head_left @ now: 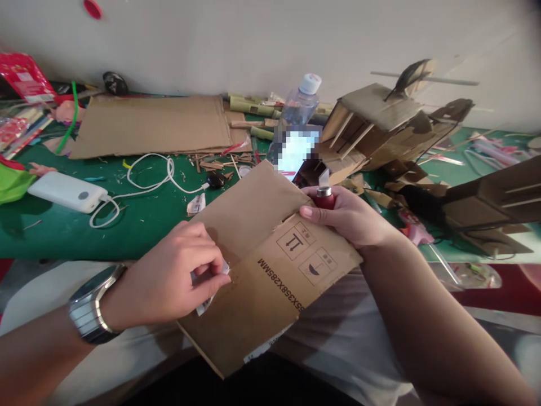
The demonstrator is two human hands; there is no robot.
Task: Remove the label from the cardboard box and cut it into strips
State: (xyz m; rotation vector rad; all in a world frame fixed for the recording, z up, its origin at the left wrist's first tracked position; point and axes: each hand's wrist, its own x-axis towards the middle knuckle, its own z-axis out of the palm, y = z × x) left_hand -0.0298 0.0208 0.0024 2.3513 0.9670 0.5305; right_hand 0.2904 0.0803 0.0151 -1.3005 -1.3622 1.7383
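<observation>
A piece of brown cardboard (pixel 249 316) with printed handling symbols lies tilted above my lap. My left hand (pixel 181 276), a metal-band watch on its wrist, pinches a crumpled white paper label (pixel 205 304) at the cardboard's left part; part of the label is hidden under the fingers. My right hand (pixel 344 217) grips a craft knife (pixel 324 194) with a red handle, its short blade pointing up. The thumb of that hand also presses on the cardboard's upper right edge. Another whitish label strip (pixel 270 342) sticks to the near edge.
On the green table (pixel 139 242) lie a white power bank (pixel 67 192) with a cable, a flat cardboard sheet (pixel 156 124) and scraps. A phone (pixel 296 151) leans by a plastic bottle (pixel 301 104). Cardboard models (pixel 380 121) stand at right, near a pink glue gun (pixel 414 228).
</observation>
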